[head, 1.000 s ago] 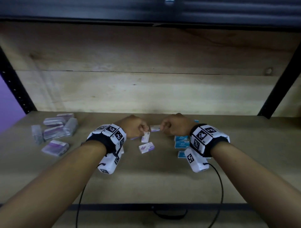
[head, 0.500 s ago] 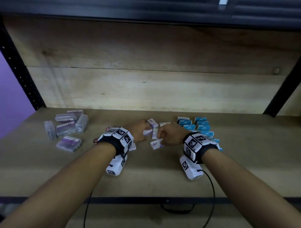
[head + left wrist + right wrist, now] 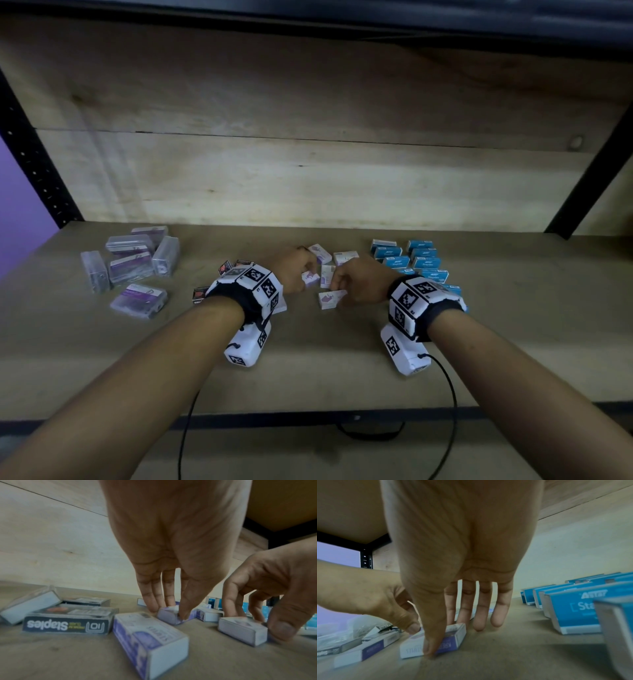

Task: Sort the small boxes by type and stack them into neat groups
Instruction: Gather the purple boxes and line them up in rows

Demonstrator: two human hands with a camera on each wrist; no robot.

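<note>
Boxes sit in three groups on the wooden shelf; I'm on the head view first. Purple-and-white boxes lie loose mid-shelf between the hands: I count five in plain view, a sixth partly under the left wrist. Blue boxes stand in tidy rows right of centre, about ten visible, more hidden behind the right wrist, so no exact count. Clear plastic cases lie in a loose heap far left, six as I count them. Two dark red-printed boxes peek out just beside the left wristband.

Left hand: thumb and fingers pinch one purple-and-white box that sits on the shelf. Right hand: thumb and forefinger grip another purple-and-white box, also flat on the shelf; other fingers hang straight.

Left wrist view adds what the head view can't: a black-labelled clear case reading "Staples" upside down, and another purple-and-white box lying close to the lens. Right wrist view shows the blue boxes standing on edge in a row, label partly legible, and the left hand next to the gripped box.

Both wrist rigs and forearms block the shelf area nearest me.
</note>
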